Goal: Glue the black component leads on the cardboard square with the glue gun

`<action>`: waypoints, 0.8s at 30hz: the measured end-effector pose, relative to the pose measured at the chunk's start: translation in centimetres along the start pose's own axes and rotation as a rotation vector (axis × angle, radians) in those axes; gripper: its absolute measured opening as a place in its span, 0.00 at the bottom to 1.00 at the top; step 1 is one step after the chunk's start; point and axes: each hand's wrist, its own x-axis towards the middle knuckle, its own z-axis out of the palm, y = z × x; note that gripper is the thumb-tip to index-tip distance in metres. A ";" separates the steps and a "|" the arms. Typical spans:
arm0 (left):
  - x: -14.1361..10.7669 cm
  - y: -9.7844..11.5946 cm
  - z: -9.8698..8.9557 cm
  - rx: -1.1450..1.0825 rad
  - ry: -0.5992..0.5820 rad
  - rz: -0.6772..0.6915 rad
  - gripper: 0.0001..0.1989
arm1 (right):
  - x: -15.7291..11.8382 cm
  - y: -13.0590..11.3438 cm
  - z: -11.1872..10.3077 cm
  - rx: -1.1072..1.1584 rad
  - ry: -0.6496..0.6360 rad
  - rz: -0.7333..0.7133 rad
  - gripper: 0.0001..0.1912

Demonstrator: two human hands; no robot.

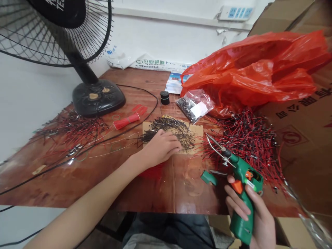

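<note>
My right hand [249,211] is wrapped round the grip of a green soldering gun [241,207], fingers by its orange trigger. The gun's metal tip and curved solder feed tube point up and left. My left hand [163,147] reaches over a piece of cardboard [198,133] at the middle of the table. Its fingers are curled together at a pile of short black wires [178,128]; whatever is between them is hidden. Under the left wrist lies a bunch of red wires [153,171]. A green plastic piece [209,177] rests left of the gun.
A heap of red and black wires [249,145] lies at right, beside a cardboard box [306,148] and red plastic bag [246,72]. More wire assemblies [75,131], a red wire bundle [127,121] and a fan [98,97] are at left. A black cable [103,138] crosses the table.
</note>
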 end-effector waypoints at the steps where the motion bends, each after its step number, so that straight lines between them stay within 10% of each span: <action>1: 0.0 0.0 0.1 0.023 0.009 0.009 0.14 | 0.0 0.0 0.1 -0.002 -0.005 -0.003 0.11; 24: 0.1 0.0 1.5 0.190 0.019 0.073 0.14 | -0.3 -0.6 0.7 0.043 -0.026 0.034 0.12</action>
